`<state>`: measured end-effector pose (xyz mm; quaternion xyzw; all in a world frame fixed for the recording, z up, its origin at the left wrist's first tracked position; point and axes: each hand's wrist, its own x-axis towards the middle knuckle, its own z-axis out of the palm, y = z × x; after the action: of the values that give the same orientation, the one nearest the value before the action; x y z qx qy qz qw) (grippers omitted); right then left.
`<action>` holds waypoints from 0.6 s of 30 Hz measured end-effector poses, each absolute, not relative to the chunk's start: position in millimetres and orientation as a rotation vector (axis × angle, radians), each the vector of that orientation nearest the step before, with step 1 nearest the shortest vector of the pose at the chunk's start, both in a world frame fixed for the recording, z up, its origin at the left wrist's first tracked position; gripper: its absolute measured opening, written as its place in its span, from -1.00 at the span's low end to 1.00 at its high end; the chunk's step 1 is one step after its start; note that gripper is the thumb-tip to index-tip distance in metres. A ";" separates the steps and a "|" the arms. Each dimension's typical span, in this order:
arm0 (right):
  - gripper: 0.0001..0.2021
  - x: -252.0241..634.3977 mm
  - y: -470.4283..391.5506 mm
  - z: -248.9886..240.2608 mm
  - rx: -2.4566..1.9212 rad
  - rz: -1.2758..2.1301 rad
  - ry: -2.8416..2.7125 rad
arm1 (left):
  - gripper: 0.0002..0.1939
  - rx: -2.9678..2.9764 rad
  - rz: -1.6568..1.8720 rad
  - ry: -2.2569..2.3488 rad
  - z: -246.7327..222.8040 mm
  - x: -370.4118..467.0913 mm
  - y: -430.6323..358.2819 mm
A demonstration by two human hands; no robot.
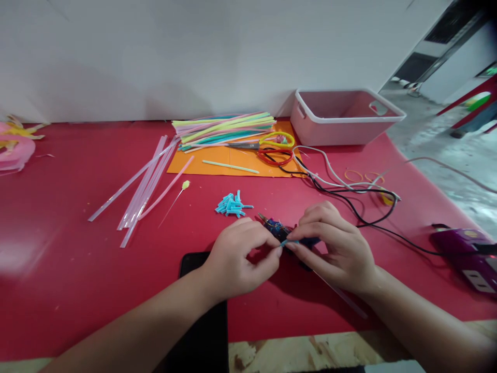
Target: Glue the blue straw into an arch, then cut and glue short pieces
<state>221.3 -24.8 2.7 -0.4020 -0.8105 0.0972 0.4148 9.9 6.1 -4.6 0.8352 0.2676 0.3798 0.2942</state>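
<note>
Between my hands is a short blue fuzzy piece (288,242). My left hand (243,255) pinches its left end with thumb and forefinger. The thumb and fingers of my right hand (337,247) close on its right end. Just behind the fingertips lies a dark glue gun (274,226), its nozzle pointing up and left, its body partly hidden by my right hand. A small pile of cut blue pieces (233,204) rests on the red table (97,290) beyond my left hand.
Long fuzzy stems (225,127) and scissors (275,147) lie on orange paper (186,165). Clear pink sticks (145,186) are at left. A pink bin (337,129) stands at the back right, cables (351,199) before it. A purple power strip (466,259) sits at right, a black slab (205,331) in front.
</note>
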 end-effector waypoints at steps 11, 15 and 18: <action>-0.88 222.9 -25.8 5.9 -0.975 0.079 -2.094 | -0.86 2.195 0.980 0.664 -6.7 10.4 7.0; -0.87 222.2 -28.3 4.3 -0.979 -0.050 -2.086 | -0.85 2.158 0.986 0.677 -6.8 10.8 7.5; -0.86 220.1 -31.3 3.2 -0.975 -0.162 -2.071 | -0.82 2.138 1.006 0.704 -5.9 11.6 8.1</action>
<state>220.1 -31.3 3.2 -0.3872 -0.8228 -0.0644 0.4111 11.6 8.1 -5.9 0.8181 0.2693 0.3850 0.3314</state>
